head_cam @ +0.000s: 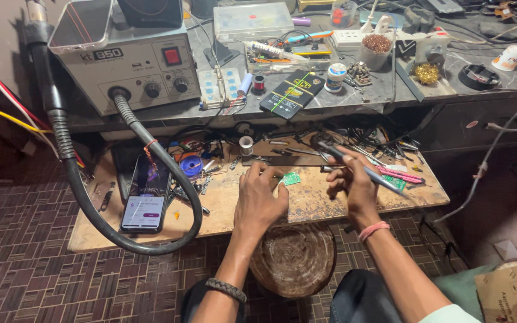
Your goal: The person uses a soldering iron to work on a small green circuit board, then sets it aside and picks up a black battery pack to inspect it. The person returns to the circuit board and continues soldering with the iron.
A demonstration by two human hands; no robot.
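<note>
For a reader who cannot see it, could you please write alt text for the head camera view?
A person's left hand presses down beside a small green circuit board on a worn wooden board, while the right hand holds a pen-like tool above it. To the left lie a lit phone and the looping black hose of a grey rework station.

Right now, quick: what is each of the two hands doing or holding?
Left hand: open, fingers spread, fingertips at a small green circuit board on the wooden board.
Right hand: closed around a pen-like tool, held above the wooden board.
</note>
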